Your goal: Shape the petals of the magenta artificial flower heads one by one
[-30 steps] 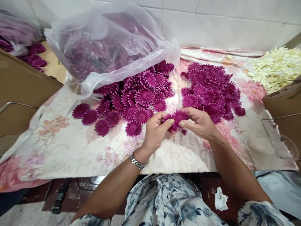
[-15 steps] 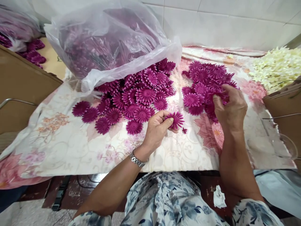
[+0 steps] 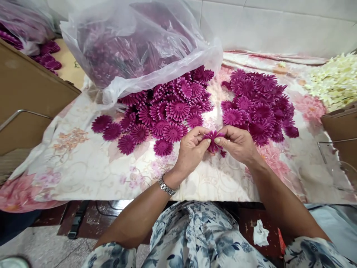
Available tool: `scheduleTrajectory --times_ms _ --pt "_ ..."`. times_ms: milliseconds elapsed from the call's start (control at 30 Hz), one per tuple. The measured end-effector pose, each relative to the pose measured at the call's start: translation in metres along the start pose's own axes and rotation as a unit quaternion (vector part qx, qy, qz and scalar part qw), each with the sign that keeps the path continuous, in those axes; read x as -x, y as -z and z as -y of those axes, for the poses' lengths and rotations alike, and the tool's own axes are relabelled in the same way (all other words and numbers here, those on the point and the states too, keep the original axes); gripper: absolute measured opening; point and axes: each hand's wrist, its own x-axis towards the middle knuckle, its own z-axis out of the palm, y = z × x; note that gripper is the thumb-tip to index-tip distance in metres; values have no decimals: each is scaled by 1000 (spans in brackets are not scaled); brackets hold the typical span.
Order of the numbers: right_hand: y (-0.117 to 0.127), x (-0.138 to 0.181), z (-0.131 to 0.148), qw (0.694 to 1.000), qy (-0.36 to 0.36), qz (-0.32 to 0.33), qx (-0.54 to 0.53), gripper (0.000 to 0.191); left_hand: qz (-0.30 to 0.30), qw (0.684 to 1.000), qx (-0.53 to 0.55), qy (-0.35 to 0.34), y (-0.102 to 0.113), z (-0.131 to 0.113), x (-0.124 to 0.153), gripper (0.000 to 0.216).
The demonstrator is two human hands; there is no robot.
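Note:
My left hand and my right hand meet over the floral cloth, both pinching one purple fabric flower between thumbs and fingertips. A wristwatch is on my left wrist. Just behind my left hand lies a spread pile of purple flowers. A second purple flower pile lies behind my right hand. A small purple bit rests on the cloth under the held flower.
A clear plastic bag of purple flowers lies at the back, spilling onto the left pile. Cream flowers heap at the far right. Brown cardboard boxes stand left and right, and another bag sits at the far left.
My right hand came back from the right-hand pile to my left hand. Both hands now grip the flower that the left hand alone held half a second ago.

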Motion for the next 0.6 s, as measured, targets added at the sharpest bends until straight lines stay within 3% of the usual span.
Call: scheduleTrajectory --times_ms 333,600 --pt "2 1 5 982 85 -44 161 43 32 998 21 47 0 -5 2 13" --pt "-4 2 5 968 103 -98 206 49 32 997 53 44 -1 -2 -1 23"
